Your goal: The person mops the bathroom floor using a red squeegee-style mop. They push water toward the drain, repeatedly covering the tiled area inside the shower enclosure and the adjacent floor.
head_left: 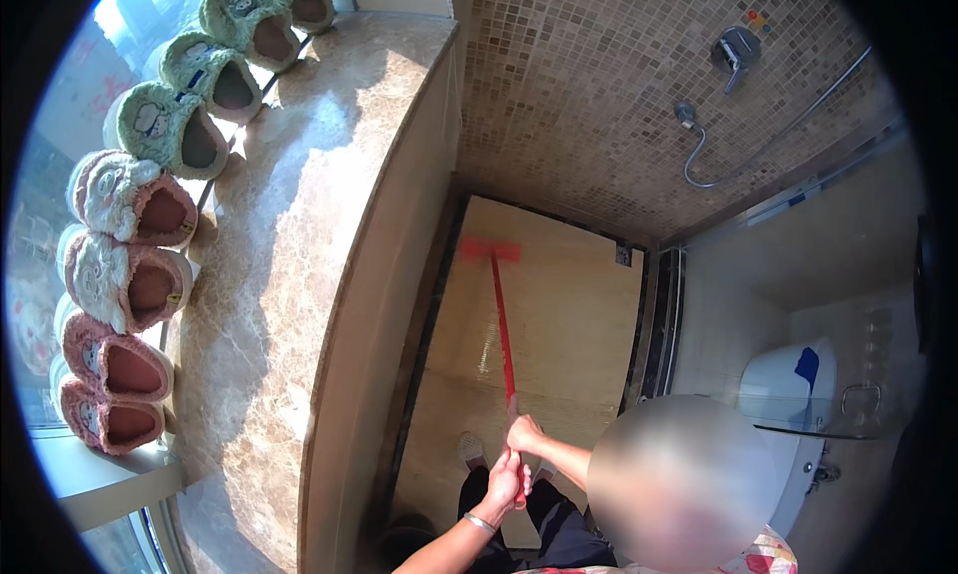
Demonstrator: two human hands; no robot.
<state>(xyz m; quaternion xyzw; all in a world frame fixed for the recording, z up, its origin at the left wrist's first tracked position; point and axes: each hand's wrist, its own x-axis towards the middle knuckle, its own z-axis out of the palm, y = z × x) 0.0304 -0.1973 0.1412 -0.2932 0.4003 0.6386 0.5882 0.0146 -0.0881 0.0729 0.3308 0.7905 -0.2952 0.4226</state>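
Both of my hands grip the red pole [502, 327] of a long-handled floor tool. My left hand [509, 480], with a silver bracelet at the wrist, wraps the pole near its lower end. Just above it, my right hand [524, 432] holds the same pole, its thumb lying along it. Far from me, the tool's red crosswise head [490, 250] rests over the beige shower floor [569, 304], near the left side. That head is motion-blurred, so I cannot tell whether it is a brush or a squeegee. A wet sheen shows beside the pole.
Left, a marble ledge [299, 274] carries several fuzzy slippers [161, 289] along the window. A floor drain [623, 255] sits at the far right corner. The mosaic wall [569, 87] bears a shower mixer [736, 50] and hose [696, 170]. Right, past glass, stands a white toilet [786, 372].
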